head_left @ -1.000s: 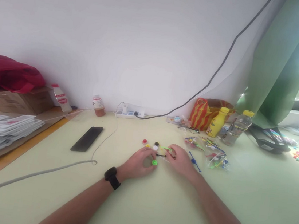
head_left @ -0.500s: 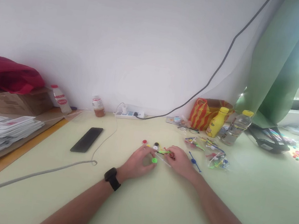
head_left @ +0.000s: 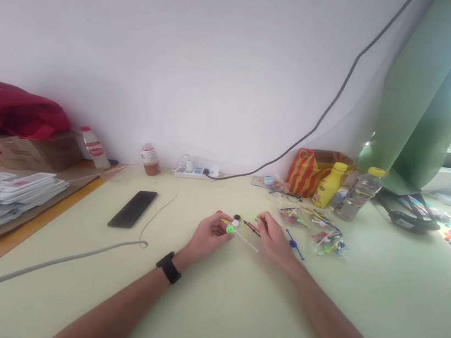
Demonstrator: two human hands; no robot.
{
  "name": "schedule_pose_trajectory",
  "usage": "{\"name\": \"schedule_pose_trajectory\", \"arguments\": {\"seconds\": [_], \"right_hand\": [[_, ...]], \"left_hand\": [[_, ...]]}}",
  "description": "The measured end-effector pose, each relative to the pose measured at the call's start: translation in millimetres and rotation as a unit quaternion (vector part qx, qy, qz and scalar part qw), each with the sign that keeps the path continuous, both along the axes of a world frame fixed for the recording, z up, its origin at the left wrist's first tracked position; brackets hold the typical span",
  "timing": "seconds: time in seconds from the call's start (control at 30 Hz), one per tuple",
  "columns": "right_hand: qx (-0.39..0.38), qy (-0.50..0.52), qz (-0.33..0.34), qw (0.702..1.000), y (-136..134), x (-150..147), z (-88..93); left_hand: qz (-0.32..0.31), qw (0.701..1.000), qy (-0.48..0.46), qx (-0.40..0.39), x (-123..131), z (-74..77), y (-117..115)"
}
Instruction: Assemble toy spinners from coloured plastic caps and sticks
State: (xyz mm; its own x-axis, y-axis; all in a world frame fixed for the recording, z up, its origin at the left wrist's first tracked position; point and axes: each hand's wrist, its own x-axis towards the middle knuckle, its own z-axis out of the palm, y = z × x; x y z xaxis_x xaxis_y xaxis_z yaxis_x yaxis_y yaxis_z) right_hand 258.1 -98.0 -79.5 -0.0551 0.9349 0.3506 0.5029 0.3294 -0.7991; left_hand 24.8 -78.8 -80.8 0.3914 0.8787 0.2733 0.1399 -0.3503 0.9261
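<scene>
Head view: the left hand (head_left: 209, 235) pinches the green disc (head_left: 230, 229) beside the white disc (head_left: 235, 223), over the counter (head_left: 231, 314); whether the right hand (head_left: 273, 237) grips the green pointer (head_left: 250, 215), I cannot tell. A loose pinch could let the green disc slip.

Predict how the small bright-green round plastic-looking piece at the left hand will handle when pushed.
The bright-green round piece is probably light, being small beside the left hand. Its round outline suggests it could roll if tipped on edge. Its plastic look suggests stiffness.
</scene>
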Motion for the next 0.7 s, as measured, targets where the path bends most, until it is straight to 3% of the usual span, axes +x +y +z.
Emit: {"name": "schedule_pose_trajectory", "arguments": {"seconds": [0.13, 0.3, 0.7], "right_hand": [[0.000, 0.049, 0.069, 0.996, -6, -9, 5.0], [-0.053, 0.089, 0.135, 0.985, -14, -23, -0.1], [-0.049, 0.129, 0.136, 0.981, -22, -29, 4.1]], "left_hand": [[-0.019, 0.998, -0.018, -0.051, 0, -3.0, -1], [-0.054, 0.995, -0.030, -0.073, 2, 1.2, -7], [-0.036, 0.999, -0.001, 0.019, -5, -0.1, -16]]}}
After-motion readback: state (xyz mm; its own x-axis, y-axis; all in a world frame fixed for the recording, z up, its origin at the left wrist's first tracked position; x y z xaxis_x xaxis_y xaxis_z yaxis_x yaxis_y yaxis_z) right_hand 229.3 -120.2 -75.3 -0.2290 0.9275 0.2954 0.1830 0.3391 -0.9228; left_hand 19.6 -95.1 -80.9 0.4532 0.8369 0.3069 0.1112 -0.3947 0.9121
